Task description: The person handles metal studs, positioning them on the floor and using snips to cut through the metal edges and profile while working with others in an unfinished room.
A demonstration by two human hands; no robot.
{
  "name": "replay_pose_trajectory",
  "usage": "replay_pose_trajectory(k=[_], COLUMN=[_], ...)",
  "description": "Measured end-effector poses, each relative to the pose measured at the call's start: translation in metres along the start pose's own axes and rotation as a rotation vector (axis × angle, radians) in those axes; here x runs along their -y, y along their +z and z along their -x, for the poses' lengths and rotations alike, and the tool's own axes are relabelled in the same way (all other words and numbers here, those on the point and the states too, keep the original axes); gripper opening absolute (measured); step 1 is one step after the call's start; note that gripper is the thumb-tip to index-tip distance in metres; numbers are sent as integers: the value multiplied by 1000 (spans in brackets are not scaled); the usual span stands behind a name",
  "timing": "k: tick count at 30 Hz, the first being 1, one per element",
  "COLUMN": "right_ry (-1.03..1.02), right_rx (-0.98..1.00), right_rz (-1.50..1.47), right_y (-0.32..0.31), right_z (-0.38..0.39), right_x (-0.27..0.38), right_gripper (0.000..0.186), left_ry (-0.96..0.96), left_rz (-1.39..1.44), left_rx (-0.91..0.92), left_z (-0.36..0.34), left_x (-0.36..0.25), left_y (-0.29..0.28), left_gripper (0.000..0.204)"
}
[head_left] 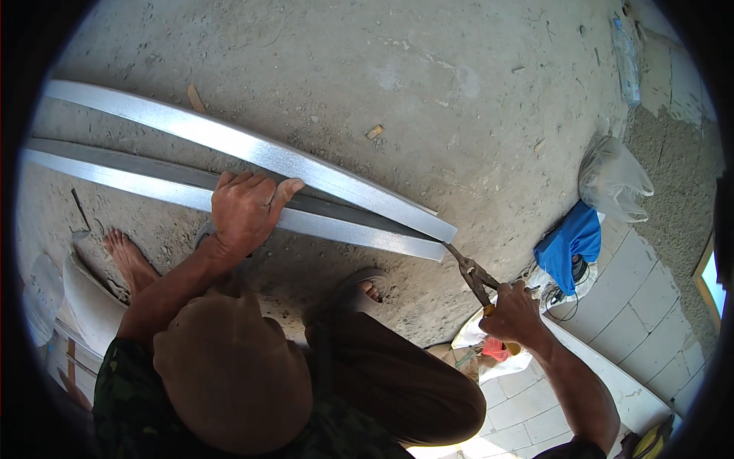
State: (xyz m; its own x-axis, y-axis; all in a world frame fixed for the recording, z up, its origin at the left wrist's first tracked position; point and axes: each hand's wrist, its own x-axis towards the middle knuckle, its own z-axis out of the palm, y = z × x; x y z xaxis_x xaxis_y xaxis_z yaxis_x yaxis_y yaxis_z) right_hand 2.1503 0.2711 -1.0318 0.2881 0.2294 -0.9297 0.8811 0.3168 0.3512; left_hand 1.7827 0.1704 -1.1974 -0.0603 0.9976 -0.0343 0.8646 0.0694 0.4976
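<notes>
Two long shiny metal profiles, the upper one [260, 149] and the lower one [359, 234], lie side by side on the floor; their right ends come close together and they spread apart toward the left. My left hand [248, 210] is wrapped over the lower profile, thumb pointing right. My right hand [514, 312] grips the handles of the metal snips [475, 277], which have yellow grips. The tips of the snips are at the right end of the profiles; whether the blades bite into the metal is too small to tell.
Dusty concrete floor [459, 115] carries grit and a small wood scrap [374, 132]. At right lie a clear plastic bag [614, 174], a plastic bottle [627, 65], a blue cloth [569, 239] and pale blocks [627, 271]. A bare foot [128, 258] and a sandalled foot [371, 291] stand near the lower profile.
</notes>
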Motion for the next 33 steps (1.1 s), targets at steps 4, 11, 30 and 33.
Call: replay_pose_trajectory(k=[4, 11, 30, 33], right_ry=[-8, -41, -206, -221], right_rx=[-38, -65, -476, -511], right_rz=[56, 103, 349, 312], right_y=[-8, 53, 147, 162], right_z=[9, 13, -60, -77], right_x=[12, 19, -52, -59], right_gripper=[47, 65, 64, 64], left_ry=[-8, -16, -1511, -1403], left_rz=[29, 90, 621, 866], left_rx=[-14, 34, -889, -1006], left_z=[16, 25, 16, 21], left_x=[18, 23, 216, 236], left_y=[2, -13, -102, -91], left_gripper=[43, 53, 105, 81])
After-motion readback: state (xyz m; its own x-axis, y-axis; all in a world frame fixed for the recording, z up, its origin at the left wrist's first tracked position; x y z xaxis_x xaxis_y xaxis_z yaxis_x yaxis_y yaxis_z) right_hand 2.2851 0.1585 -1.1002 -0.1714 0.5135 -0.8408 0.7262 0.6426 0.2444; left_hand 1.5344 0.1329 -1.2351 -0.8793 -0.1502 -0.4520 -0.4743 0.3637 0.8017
